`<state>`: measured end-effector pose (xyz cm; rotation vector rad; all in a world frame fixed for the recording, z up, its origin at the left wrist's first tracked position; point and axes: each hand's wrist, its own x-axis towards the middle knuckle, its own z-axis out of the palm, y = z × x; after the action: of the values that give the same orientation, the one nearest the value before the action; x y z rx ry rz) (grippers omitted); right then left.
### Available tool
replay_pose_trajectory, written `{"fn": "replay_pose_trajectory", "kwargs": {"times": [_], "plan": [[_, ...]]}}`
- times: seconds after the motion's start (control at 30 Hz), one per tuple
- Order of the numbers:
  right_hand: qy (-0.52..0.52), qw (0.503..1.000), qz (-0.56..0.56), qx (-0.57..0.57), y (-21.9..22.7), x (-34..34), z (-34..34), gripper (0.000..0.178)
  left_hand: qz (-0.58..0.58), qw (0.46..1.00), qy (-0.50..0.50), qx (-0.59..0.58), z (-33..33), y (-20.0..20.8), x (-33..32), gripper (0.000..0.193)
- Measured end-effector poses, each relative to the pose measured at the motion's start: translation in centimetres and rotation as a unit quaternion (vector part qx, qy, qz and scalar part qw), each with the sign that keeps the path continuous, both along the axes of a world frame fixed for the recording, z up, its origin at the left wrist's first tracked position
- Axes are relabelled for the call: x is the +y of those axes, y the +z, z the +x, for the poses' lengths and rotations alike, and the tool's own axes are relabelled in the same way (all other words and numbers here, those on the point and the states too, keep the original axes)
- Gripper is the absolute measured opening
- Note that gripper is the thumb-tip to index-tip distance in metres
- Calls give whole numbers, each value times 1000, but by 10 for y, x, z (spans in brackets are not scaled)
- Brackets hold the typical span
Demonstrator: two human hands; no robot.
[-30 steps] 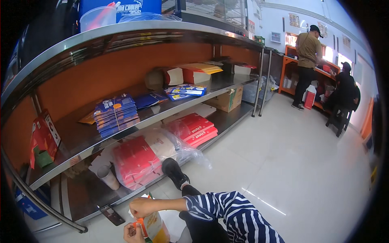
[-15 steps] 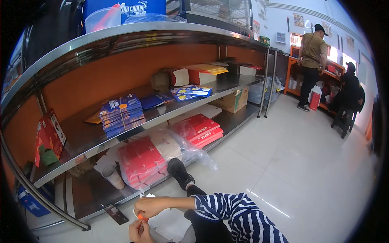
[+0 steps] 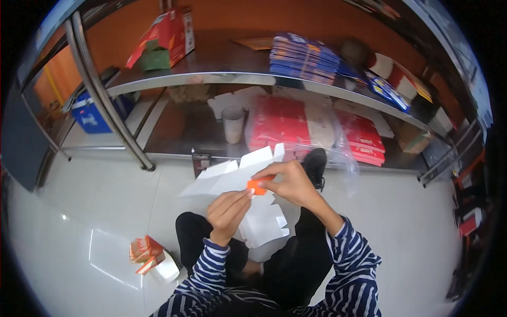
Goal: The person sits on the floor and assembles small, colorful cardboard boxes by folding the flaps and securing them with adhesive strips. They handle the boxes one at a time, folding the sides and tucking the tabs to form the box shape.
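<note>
Between my hands is a small bright orange piece, too small and blurred to name its kind. My left hand pinches its lower left side, where a bit of white shows at the fingertips. My right hand is closed on its upper right side with thumb and fingers. Below and behind the hands lies a white die-cut cardboard sheet with notched flaps, partly hidden by my hands, between my bent legs.
At left on the floor sit red-and-white striped cartons by a white container. Ahead, a metal shelf carries blue printed packs. Below are a cup and plastic-wrapped red cardboard. A phone-like dark object stands near its edge.
The view has swung left and down, so the two people at the right no longer show clearly. Both hands now appear mid-picture, still closed on the orange piece; the striped cartons have come into view.
</note>
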<state>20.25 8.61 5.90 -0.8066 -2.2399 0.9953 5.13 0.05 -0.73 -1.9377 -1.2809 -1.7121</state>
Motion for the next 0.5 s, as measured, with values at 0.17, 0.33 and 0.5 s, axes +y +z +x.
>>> {"fn": "replay_pose_trajectory", "kwargs": {"times": [0.17, 0.33, 0.5], "plan": [[37, 998, 36, -21, 3, -8, -10, 22, 10, 1000, 8, 22, -1, -5, -4, 19], [67, 979, 173, -80, -14, 3, 10, 24, 8, 999, -30, 18, 15, -16, 6, 23], [163, 966, 169, -107, -43, -2, -10, 17, -53, 998, -25, 5, 4, -39, -8, 24]]}}
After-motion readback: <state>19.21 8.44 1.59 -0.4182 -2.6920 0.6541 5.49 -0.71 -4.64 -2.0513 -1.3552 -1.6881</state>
